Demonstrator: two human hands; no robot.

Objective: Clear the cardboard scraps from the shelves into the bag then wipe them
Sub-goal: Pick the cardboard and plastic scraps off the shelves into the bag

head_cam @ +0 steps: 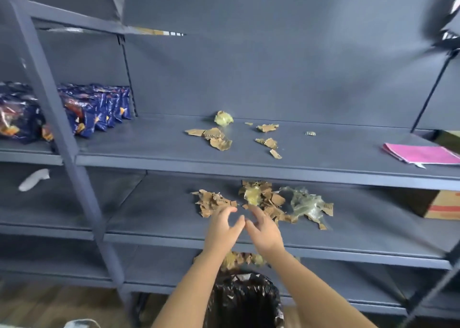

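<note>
Head view: left hand (220, 224) and right hand (263, 230), both loosely spread and empty, are reaching for cardboard scraps (263, 200) on the middle shelf (161, 218). More are littering the upper shelf (149, 143). The bag (244, 297) is waiting below. Barely begun, I'd say, with the wiping not yet started.

Blue snack bags (94, 111) sit left, a pink booklet (420, 154) right, above a box (445, 205).

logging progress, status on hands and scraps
Left hand and right hand open, empty, at mid-shelf scraps. Upper scraps not cleared. Black bag below. Nothing blocking.
</note>
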